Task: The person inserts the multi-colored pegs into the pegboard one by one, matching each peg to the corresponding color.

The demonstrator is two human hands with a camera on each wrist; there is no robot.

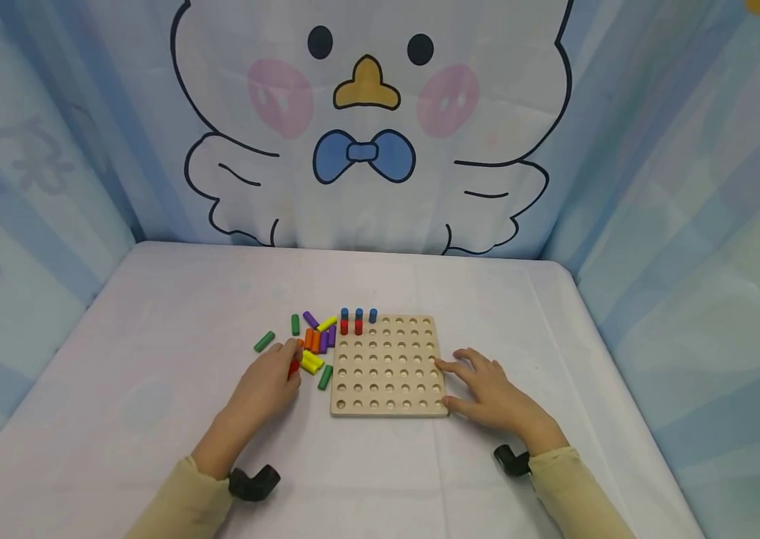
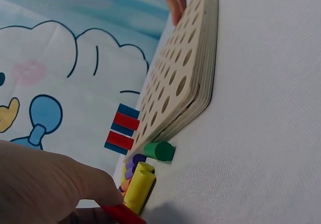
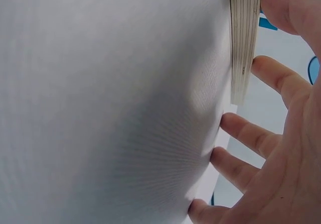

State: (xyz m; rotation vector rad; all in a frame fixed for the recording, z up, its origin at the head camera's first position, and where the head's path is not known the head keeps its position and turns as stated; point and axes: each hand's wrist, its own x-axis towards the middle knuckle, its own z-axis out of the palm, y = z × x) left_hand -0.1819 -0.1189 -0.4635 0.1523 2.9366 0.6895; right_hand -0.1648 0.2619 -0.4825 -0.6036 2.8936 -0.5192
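A red peg [image 1: 294, 367] is pinched in the left hand [image 1: 265, 384], left of the wooden pegboard [image 1: 389, 412] and beside loose coloured pegs [image 1: 312, 362]. The right hand [image 1: 493, 394], fingers spread, touches the board's right edge. Three blue pegs [image 1: 373, 317] stand in the back row, two red pegs [image 1: 344, 328] in the next. The desk [image 1: 521, 299] is white-covered.

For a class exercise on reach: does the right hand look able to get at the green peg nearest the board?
Probably yes, by passing above: the board lies between the right hand and the green peg, but the standing pegs are all toward its far edge.
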